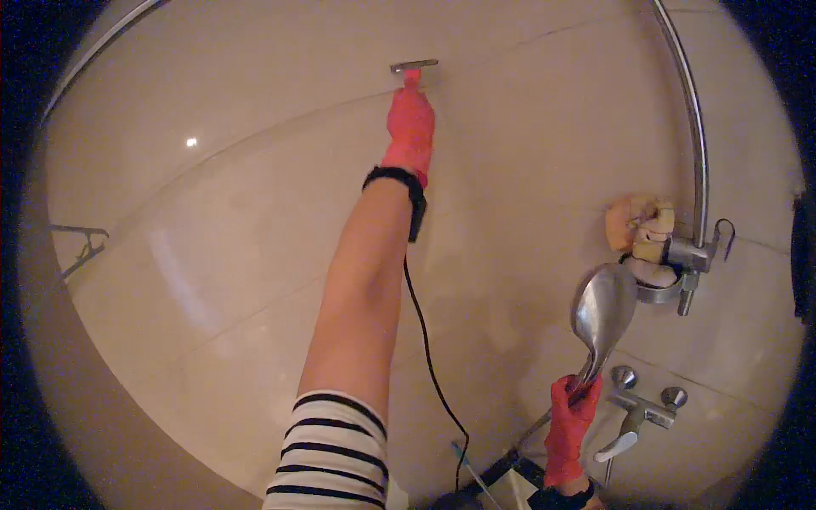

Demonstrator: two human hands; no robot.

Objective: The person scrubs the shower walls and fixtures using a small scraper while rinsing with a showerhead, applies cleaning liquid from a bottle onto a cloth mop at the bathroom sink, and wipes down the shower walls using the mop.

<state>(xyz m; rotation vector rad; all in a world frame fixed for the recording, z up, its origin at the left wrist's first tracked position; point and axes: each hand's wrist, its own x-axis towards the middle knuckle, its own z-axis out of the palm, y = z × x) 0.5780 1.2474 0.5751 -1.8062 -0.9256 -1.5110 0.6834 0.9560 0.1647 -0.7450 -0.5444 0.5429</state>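
Note:
My left hand [410,127], in a pink rubber glove, reaches up against the tiled wall [527,144]. Its fingers are closed round what looks like a small scraper [414,65] with a narrow, flat head touching the tiles. Lower right, my right hand [574,421], gloved in the same pink, grips the handle of a silver shower head [604,308], whose rounded head points upward. Just beyond it, sponges [642,228] are piled in a round metal dish [659,294].
A chrome rail [693,110] with a holder [693,253] runs down the right wall. Below is a mixer tap [642,410]. A dark cord [429,357] hangs beside my left arm. A metal rack [83,245] shows at far left, and a curved rail [102,47] crosses the upper left.

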